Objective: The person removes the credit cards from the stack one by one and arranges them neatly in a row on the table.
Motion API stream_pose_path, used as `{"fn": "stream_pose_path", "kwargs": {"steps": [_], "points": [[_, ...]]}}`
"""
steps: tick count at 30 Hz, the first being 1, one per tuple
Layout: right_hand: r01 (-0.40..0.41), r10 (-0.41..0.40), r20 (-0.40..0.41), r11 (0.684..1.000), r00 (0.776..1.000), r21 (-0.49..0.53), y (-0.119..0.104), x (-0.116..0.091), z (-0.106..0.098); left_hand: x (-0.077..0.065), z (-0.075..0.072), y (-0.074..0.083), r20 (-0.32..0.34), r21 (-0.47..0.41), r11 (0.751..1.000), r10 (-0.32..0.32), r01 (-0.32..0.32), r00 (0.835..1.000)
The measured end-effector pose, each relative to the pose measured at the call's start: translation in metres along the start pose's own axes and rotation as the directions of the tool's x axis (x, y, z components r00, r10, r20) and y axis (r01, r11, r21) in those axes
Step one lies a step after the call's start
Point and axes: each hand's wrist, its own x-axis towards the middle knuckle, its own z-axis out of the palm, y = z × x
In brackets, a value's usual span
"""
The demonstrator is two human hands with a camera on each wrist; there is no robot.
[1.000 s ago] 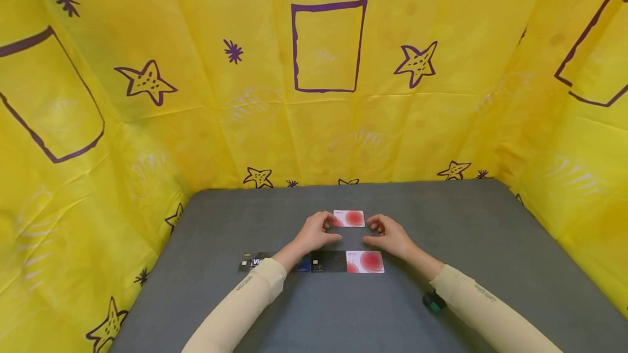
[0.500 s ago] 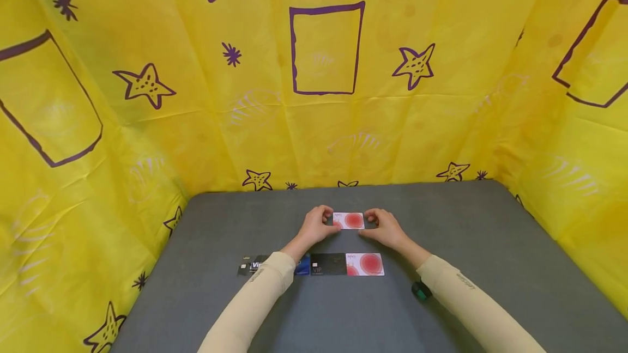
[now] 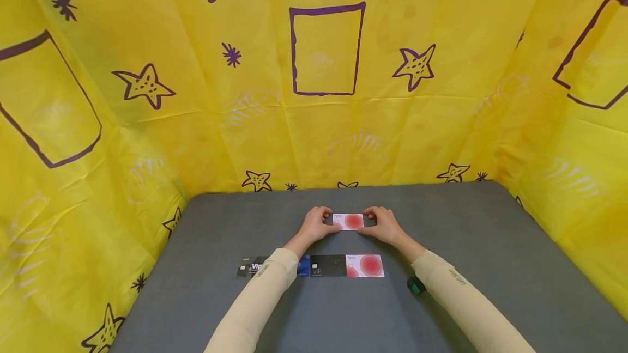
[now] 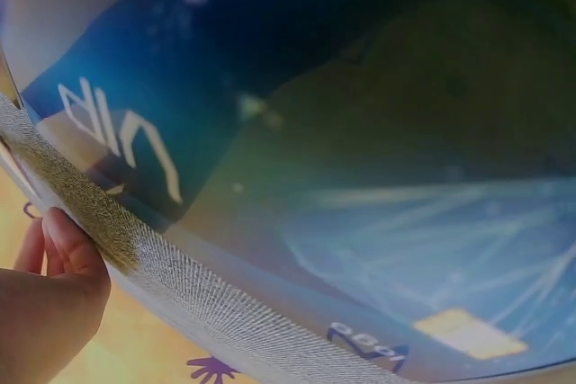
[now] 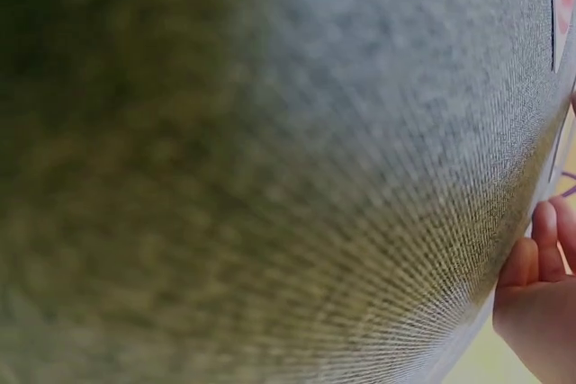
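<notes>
A white card with red circles (image 3: 349,222) lies on the grey table, between the hands. The left hand (image 3: 314,224) holds its left end, thumb at the near corner and fingers at the far one. At the right end, the right hand (image 3: 386,225) grips in the same way. Nearer the body, a matching white-and-red card (image 3: 365,266) ends a row, beside a black VIP card (image 3: 327,266). A blue card (image 3: 303,267) and dark cards (image 3: 249,267) continue leftward, partly hidden by the left sleeve. The left wrist view shows a blue card (image 4: 432,267) up close.
The grey table (image 3: 466,233) reaches back to a yellow cloth wall (image 3: 324,124) with purple drawings, which also closes off both sides. A small black-and-green device (image 3: 416,286) sits under the right wrist.
Both hands have closed in on the far card's ends, their thumbs moving up to its near corners. The right forearm has shifted left. The row of cards lies as before.
</notes>
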Motion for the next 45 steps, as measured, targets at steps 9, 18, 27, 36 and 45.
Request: {"fn": "stream_pose_path", "kwargs": {"steps": [9, 18, 27, 36, 45], "points": [[0.020, -0.019, 0.031, 0.999, 0.999, -0.030, -0.0007, 0.0021, 0.0004, -0.0001, -0.0030, 0.0041, 0.062, 0.035, 0.999, -0.012, 0.010, 0.998], [0.022, -0.021, 0.031, 1.000, 0.999, -0.011, -0.0023, 0.0010, 0.0000, 0.0015, -0.0015, -0.0010, 0.077, 0.008, 1.000, -0.019, 0.019, 0.997], [0.030, -0.030, 0.027, 1.000, 0.999, -0.002, 0.0005, 0.0006, 0.0011, -0.0012, -0.0016, 0.0011, 0.086, 0.011, 0.999, -0.035, 0.035, 0.996], [0.064, -0.064, -0.003, 0.998, 0.998, 0.010, 0.0017, 0.0020, 0.0028, 0.0007, 0.0014, -0.0012, 0.063, 0.019, 0.999, -0.039, 0.038, 0.997], [0.077, -0.076, -0.024, 0.996, 0.997, 0.052, 0.0000, 0.0024, 0.0023, -0.0011, 0.0028, 0.0005, 0.026, 0.032, 0.999, -0.003, 0.002, 1.000]]}}
